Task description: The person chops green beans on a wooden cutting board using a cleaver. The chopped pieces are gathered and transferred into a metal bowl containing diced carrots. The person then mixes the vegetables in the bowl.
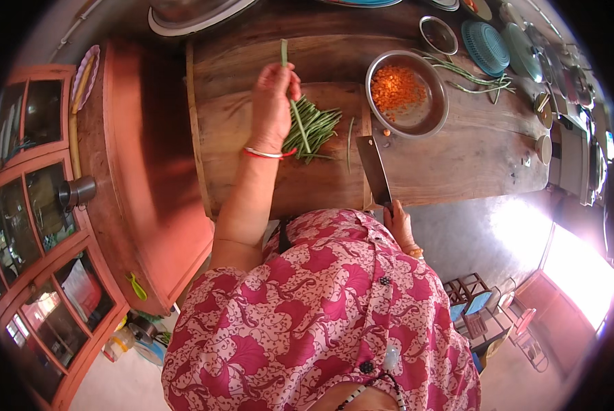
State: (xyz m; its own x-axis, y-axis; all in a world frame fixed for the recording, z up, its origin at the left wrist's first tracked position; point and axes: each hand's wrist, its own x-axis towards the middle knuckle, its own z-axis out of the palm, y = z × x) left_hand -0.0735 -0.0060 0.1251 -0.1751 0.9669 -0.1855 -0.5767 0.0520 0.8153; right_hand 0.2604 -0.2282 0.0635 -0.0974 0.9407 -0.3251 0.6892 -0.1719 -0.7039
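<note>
My left hand point(276, 100) is closed around a long green bean point(284, 52), which sticks out above and below the fingers. Beneath it, a heap of green beans point(314, 126) lies on a wooden cutting board point(245, 180). One single bean point(350, 144) lies apart, to the right of the heap. Near the table's front edge, my right hand point(400, 223) grips the handle of a cleaver point(374, 167), its wide blade pointing away from me over the board's right edge. A steel bowl point(435, 120) behind the blade holds diced orange vegetable point(395, 90), apparently carrot.
More long beans point(466, 77) lie right of the bowl, near a small steel bowl point(438, 35) and a blue plastic basket point(485, 48). A small orange piece point(386, 132) sits by the bowl. A red cabinet point(147, 154) stands left; a cup point(543, 149) is at the right end.
</note>
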